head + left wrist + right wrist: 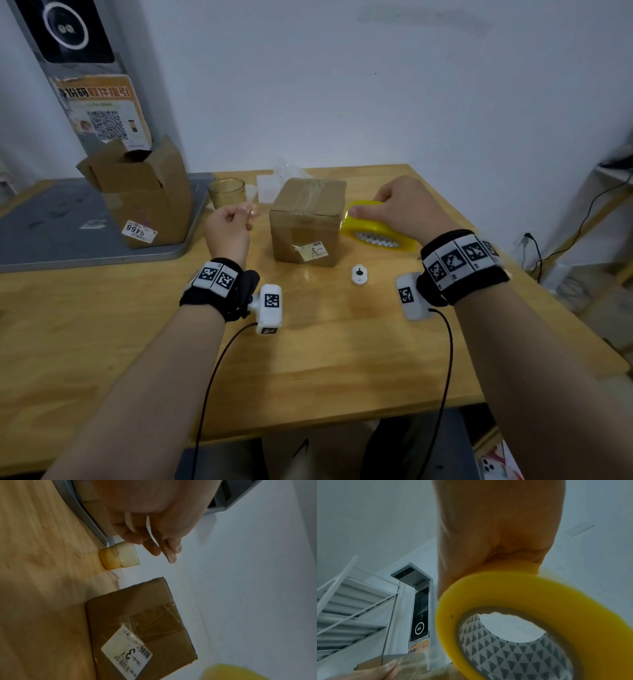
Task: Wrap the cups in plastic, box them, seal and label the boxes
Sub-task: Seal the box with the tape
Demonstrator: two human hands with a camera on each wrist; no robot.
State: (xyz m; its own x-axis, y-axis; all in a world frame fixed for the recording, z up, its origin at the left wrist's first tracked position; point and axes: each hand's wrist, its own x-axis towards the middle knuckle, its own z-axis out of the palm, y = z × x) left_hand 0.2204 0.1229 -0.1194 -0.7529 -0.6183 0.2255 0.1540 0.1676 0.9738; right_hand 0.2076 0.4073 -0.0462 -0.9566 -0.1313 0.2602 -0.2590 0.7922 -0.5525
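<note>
A sealed cardboard box [308, 222] [142, 622] with a white label [313, 250] [126, 654] stands mid-table. To its right, my right hand [373, 205] [496, 545] grips a yellow tape roll [376, 229] [522, 599] held just above the table. My left hand [245, 214] [164, 553] hovers left of the box, its fingers curled and pinching a thin strip of clear tape [412, 662]. A glass cup [226, 193] [118, 557] stands unwrapped behind the left hand. Clear plastic wrap [274, 181] lies behind the box.
An open cardboard box [140, 192] with a label stands on a grey tray [68, 236] at the left. A small white round part [359, 274] lies in front of the sealed box. A grey kiosk [85, 68] stands against the back wall. Cables trail from both wrists.
</note>
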